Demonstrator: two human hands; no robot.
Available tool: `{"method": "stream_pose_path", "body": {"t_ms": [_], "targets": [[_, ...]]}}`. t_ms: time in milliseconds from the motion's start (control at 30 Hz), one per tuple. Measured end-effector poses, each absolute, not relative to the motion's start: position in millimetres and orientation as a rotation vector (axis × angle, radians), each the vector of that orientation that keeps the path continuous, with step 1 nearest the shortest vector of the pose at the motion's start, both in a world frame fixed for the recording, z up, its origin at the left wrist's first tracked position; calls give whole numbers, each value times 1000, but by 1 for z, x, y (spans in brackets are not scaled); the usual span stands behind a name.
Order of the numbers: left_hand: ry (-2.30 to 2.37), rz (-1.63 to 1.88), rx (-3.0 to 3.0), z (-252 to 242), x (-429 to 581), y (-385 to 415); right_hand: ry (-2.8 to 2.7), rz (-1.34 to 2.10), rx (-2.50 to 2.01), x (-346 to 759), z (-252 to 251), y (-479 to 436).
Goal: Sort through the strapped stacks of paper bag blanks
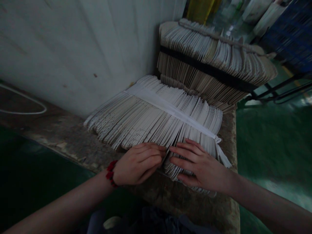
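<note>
A thick bundle of thin, pale sheets (136, 113), packed on edge, lies in front of me with a white cloth strip (168, 107) tied around it. The strip's knot is at the right end. My left hand (140, 162), a red bracelet at its wrist, has its fingers pressed together over the near edge of the sheets; its thumb is hidden. Just to the right, my right hand (195, 162) rests on the same edge with fingers spread. Between the two sets of fingertips a narrow dark gap parts the sheets.
Behind stands a second bundle (207, 48), held by a black band (207, 68). Both are on a worn brown bench (207, 208) beside a pale wall panel (73, 48). A white cable (29, 112) loops at left. Green floor (273, 143), a black metal frame (280, 89) and blue crates (290, 32) are at right.
</note>
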State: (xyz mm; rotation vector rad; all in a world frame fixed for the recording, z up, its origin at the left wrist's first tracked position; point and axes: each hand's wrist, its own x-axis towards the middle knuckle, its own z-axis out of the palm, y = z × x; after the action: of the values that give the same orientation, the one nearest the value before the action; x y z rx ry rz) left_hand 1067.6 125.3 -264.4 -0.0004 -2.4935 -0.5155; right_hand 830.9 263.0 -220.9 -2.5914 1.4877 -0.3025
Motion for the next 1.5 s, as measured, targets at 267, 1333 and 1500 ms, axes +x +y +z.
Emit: {"method": "stream_pose_path", "body": {"t_ms": [267, 1333, 1500], "targets": [[-2488, -532, -15, -267, 1068, 125, 1475, -361, -2613, 831, -225, 263], [-2424, -497, -23, -271, 1066, 123, 1512, -279, -2615, 834, -221, 259], [-2420, -442, -139, -276, 1070, 120, 1457, -369, -2586, 837, -217, 245]]}}
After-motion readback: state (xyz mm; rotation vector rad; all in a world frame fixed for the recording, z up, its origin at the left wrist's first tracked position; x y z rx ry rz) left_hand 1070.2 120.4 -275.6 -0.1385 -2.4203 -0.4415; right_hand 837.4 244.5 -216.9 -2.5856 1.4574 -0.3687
